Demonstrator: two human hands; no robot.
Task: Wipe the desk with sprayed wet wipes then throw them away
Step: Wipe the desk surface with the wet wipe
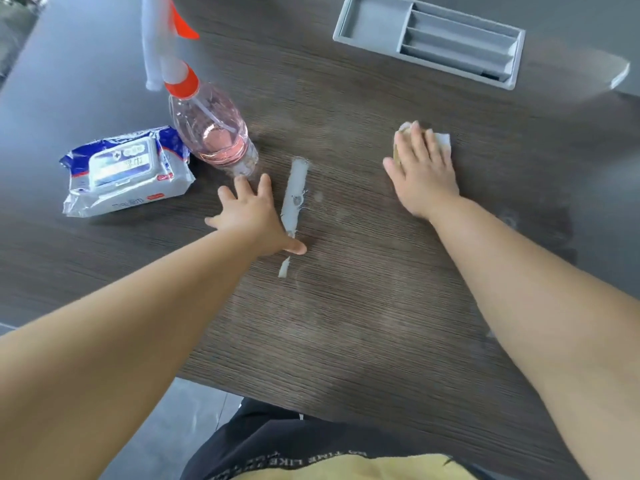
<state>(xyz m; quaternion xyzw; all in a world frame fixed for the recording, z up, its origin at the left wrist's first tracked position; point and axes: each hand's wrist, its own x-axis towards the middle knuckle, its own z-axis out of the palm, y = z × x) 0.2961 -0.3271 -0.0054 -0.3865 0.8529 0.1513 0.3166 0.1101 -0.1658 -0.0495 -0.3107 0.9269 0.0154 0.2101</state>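
Note:
My right hand (424, 171) lies flat, palm down, pressing a white wet wipe (443, 142) onto the dark wood-grain desk (346, 323); only the wipe's far edges show past my fingers. My left hand (254, 216) rests flat on the desk with fingers spread and holds nothing. A shiny wet streak (294, 194) runs beside its thumb. A clear spray bottle (211, 133) with pink liquid and an orange-and-white trigger head stands just beyond my left fingertips. A blue-and-white pack of wet wipes (126, 171) lies to the bottle's left.
A grey cable tray (429, 38) is set into the desk at the far right. The desk's near edge (277, 403) runs diagonally in front of my body, with grey floor (173, 427) below it. The image is slightly blurred.

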